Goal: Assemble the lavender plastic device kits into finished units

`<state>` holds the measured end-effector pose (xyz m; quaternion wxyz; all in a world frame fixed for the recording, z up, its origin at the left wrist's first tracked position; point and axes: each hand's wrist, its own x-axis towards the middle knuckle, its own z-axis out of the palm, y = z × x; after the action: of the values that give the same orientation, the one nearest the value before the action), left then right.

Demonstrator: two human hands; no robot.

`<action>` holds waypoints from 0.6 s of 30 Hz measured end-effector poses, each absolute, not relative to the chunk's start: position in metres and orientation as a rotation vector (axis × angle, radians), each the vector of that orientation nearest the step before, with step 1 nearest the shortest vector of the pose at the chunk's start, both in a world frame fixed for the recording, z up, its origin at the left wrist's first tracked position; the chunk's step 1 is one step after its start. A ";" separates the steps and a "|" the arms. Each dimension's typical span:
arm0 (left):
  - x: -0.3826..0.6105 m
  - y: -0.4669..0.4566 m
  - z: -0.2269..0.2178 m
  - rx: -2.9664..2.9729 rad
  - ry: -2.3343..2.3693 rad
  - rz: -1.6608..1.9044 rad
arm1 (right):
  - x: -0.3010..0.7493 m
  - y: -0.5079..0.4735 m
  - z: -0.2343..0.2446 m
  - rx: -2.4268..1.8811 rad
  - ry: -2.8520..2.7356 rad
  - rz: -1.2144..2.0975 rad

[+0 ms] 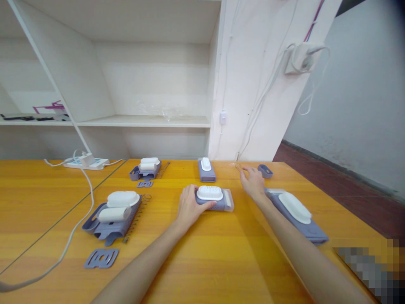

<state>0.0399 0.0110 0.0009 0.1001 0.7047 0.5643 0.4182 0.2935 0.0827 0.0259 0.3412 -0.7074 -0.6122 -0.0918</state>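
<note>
My left hand (193,202) is closed around a purple-grey plastic housing (205,205). Its thumb lies along the near side, and a white oval brush pad (209,193) faces up on top. A clear, whitish piece (229,200) sticks out of the housing's right end. Farther back on the right, my right hand (253,180) has its fingertips together at the end of a thin coil spring (238,167). Just right of that hand lies a small purple-grey cap (265,171). Under my right forearm, partly hidden, rests another housing with a white oval pad (295,207).
A third padded housing (207,174) stands at the back. To the left are two sets of parts: housings (117,226), white rollers (114,214), springs (136,219) and flat plates (101,258). A white cable (85,215) runs from a power strip (87,161). Shelves (145,121) rise behind.
</note>
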 end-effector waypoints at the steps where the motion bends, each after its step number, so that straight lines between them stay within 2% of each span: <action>1: 0.040 0.011 0.001 2.089 1.668 1.233 | 0.299 0.087 0.029 -1.936 -1.601 -0.253; 7: 0.040 0.010 0.001 2.128 1.667 1.210 | 0.309 0.097 0.027 -2.373 -1.684 -0.086; 18: 0.041 0.010 0.002 2.149 1.766 1.220 | 0.267 0.070 -0.003 -2.218 -1.871 -0.071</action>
<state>0.0407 0.0100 0.0019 0.0521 0.7066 0.5807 0.4011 0.2670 0.0701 -0.0033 0.1191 -0.7588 -0.6399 -0.0242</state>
